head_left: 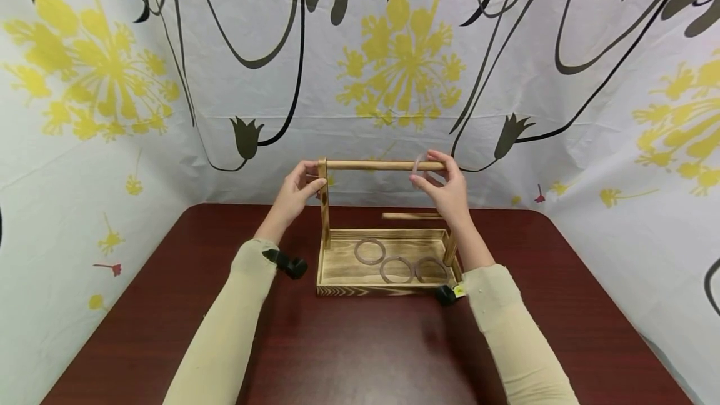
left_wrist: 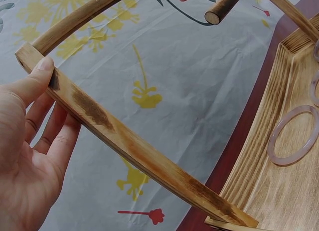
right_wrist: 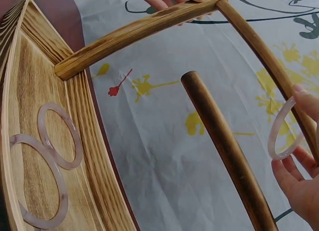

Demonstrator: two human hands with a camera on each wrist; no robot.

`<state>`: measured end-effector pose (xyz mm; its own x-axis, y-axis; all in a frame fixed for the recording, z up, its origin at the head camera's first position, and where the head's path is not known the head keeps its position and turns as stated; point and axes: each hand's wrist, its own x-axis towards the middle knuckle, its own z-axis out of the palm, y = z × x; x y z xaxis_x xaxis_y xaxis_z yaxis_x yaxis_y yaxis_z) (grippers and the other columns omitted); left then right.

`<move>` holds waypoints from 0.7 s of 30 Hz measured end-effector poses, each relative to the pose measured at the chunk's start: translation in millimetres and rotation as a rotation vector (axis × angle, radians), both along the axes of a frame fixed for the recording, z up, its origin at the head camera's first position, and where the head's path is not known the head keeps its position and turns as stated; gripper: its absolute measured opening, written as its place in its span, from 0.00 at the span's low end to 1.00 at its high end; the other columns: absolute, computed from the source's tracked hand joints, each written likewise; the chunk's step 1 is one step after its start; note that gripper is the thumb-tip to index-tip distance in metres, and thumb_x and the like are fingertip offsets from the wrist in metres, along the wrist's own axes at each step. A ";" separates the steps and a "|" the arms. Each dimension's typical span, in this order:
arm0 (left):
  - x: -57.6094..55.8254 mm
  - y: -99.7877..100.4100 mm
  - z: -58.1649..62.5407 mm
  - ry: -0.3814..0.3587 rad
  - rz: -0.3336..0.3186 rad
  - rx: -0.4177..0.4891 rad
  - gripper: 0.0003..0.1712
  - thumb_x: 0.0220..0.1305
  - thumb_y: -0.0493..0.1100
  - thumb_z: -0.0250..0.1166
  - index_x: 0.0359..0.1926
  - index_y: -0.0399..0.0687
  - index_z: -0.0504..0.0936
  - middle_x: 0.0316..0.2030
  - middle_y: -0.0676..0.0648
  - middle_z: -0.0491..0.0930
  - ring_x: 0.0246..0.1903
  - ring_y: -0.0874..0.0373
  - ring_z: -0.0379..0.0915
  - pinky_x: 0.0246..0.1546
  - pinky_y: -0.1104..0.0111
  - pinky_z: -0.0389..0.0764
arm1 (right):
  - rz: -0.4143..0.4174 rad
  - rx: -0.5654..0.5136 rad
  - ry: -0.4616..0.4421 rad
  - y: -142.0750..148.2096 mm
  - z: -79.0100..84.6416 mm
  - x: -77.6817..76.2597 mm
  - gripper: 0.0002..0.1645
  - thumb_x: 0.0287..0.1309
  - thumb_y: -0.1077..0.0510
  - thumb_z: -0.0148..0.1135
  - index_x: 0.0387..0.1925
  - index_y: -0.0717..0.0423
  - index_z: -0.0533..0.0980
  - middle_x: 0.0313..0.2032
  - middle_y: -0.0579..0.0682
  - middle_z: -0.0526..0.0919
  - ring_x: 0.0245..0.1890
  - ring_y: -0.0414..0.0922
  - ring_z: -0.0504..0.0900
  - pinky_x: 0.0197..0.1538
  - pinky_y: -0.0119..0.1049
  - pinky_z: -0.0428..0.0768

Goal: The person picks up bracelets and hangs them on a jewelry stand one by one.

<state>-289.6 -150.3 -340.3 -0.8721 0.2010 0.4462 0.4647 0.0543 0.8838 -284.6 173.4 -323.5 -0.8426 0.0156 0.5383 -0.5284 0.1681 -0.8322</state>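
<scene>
A wooden jewelry stand has a shallow tray [head_left: 360, 290], a left upright post [head_left: 324, 211] and a long top rod [head_left: 365, 165]. My left hand [head_left: 294, 191] grips that post near its top, thumb in front and fingers behind. Up at the right part of the top rod, my right hand [head_left: 448, 189] pinches a translucent pale pink bangle [right_wrist: 272, 136] between thumb and fingertips. The bangle encircles the rod in the right wrist view. The rod's right end is hidden behind this hand.
Three similar bangles [head_left: 370, 262] lie flat in the tray. A shorter lower rod [head_left: 410, 216] juts leftward with a free end, below the top rod. The stand is on a dark red-brown table [head_left: 360, 342], in front of a patterned white cloth backdrop [head_left: 315, 80].
</scene>
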 end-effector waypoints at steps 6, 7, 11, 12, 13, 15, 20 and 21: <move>-0.8 0.3 0.7 -0.009 -0.007 0.001 0.19 0.72 0.33 0.57 0.61 0.32 0.68 0.45 0.52 0.74 0.39 0.65 0.75 0.38 0.69 0.80 | 0.001 -0.006 -0.042 1.2 -1.3 1.6 0.50 0.57 0.64 0.71 0.75 0.50 0.55 0.65 0.59 0.69 0.56 0.37 0.74 0.69 0.48 0.73; -0.6 0.4 1.1 -0.012 -0.007 0.000 0.19 0.72 0.33 0.57 0.61 0.32 0.68 0.45 0.52 0.73 0.39 0.65 0.76 0.38 0.70 0.80 | 0.004 -0.008 -0.044 1.6 -1.8 1.3 0.51 0.58 0.64 0.70 0.76 0.48 0.54 0.65 0.59 0.69 0.57 0.38 0.74 0.69 0.48 0.73; -0.2 0.5 1.9 -0.014 -0.001 -0.005 0.19 0.73 0.33 0.57 0.61 0.32 0.68 0.45 0.52 0.73 0.39 0.65 0.76 0.38 0.71 0.80 | 0.023 -0.023 -0.042 1.8 -2.5 1.5 0.53 0.59 0.64 0.69 0.77 0.47 0.50 0.65 0.59 0.68 0.60 0.42 0.73 0.70 0.50 0.72; -0.1 0.6 2.1 -0.013 0.000 -0.006 0.19 0.72 0.33 0.57 0.61 0.32 0.68 0.45 0.52 0.73 0.39 0.65 0.76 0.38 0.72 0.80 | 0.026 -0.023 -0.043 1.6 -2.8 1.4 0.53 0.59 0.64 0.69 0.78 0.48 0.49 0.65 0.59 0.68 0.61 0.44 0.73 0.70 0.51 0.71; 0.1 0.6 2.2 -0.011 0.000 -0.005 0.19 0.72 0.33 0.57 0.61 0.31 0.68 0.45 0.52 0.73 0.39 0.64 0.76 0.38 0.72 0.80 | 0.030 -0.023 -0.043 1.4 -3.1 1.4 0.53 0.60 0.64 0.69 0.78 0.47 0.48 0.65 0.59 0.68 0.62 0.46 0.73 0.70 0.52 0.71; 0.3 0.5 2.1 -0.006 -0.002 -0.008 0.19 0.72 0.33 0.57 0.61 0.32 0.68 0.45 0.52 0.73 0.39 0.64 0.76 0.37 0.72 0.80 | 0.035 -0.024 -0.049 1.1 -3.6 1.8 0.54 0.60 0.64 0.68 0.78 0.47 0.47 0.66 0.59 0.67 0.65 0.51 0.72 0.70 0.52 0.71; 2.0 0.5 2.0 0.000 0.001 -0.010 0.19 0.72 0.33 0.57 0.61 0.32 0.68 0.45 0.52 0.73 0.39 0.64 0.75 0.37 0.72 0.80 | 0.041 -0.012 -0.069 2.3 -5.5 2.4 0.57 0.60 0.63 0.68 0.79 0.45 0.44 0.67 0.58 0.66 0.68 0.56 0.69 0.68 0.45 0.74; 2.3 0.6 2.1 0.000 0.002 -0.008 0.19 0.72 0.33 0.57 0.61 0.31 0.68 0.45 0.51 0.73 0.38 0.64 0.75 0.37 0.72 0.80 | 0.041 -0.006 -0.075 2.7 -5.9 2.6 0.57 0.61 0.62 0.68 0.80 0.45 0.43 0.68 0.58 0.66 0.69 0.56 0.69 0.67 0.42 0.76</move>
<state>-287.3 -149.7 -338.2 -0.8725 0.2031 0.4444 0.4645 0.0625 0.8834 -282.0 176.2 -329.4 -0.8805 -0.0164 0.4737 -0.4710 0.1422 -0.8706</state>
